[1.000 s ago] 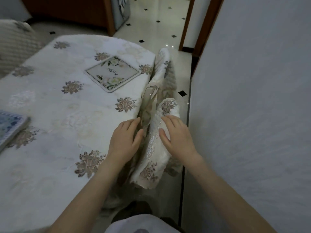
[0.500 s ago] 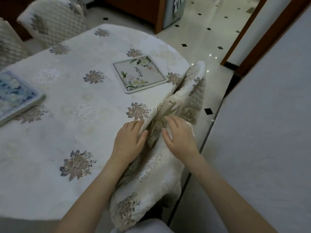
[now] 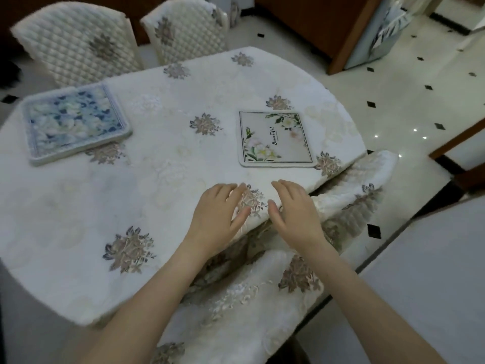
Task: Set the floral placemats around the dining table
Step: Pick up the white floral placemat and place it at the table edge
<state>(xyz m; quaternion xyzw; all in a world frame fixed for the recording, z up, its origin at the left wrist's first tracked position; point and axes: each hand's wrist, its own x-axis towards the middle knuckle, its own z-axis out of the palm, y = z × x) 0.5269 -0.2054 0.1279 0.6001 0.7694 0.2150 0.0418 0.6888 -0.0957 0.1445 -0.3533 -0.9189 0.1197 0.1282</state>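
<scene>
Two bare hands lie spread, palms down and holding nothing, on the embroidered tablecloth [image 3: 162, 179] at the near right edge of the dining table [image 3: 65, 306]. Left hand [image 3: 217, 219] rests flat with its fingers fanned toward a stitched flower motif; right hand [image 3: 294, 214] sits just beside it on the other side of that motif, fingers loosely apart over the spot where the cloth folds down off the table edge. Beyond the hands, toward the table's right side, lies a white floral placemat [image 3: 275, 139] with green leaves, pale blossoms and a line of script, flat on the cloth and well apart from the fingertips. Far across the table on its left side lies a blue floral placemat [image 3: 73, 122], its near corner slightly overhanging the table edge. Behind the table stand two quilted chairs [image 3: 78, 43], and a third cloth-covered chair [image 3: 362, 195] is tucked against the table's right edge, just beside the right hand.
</scene>
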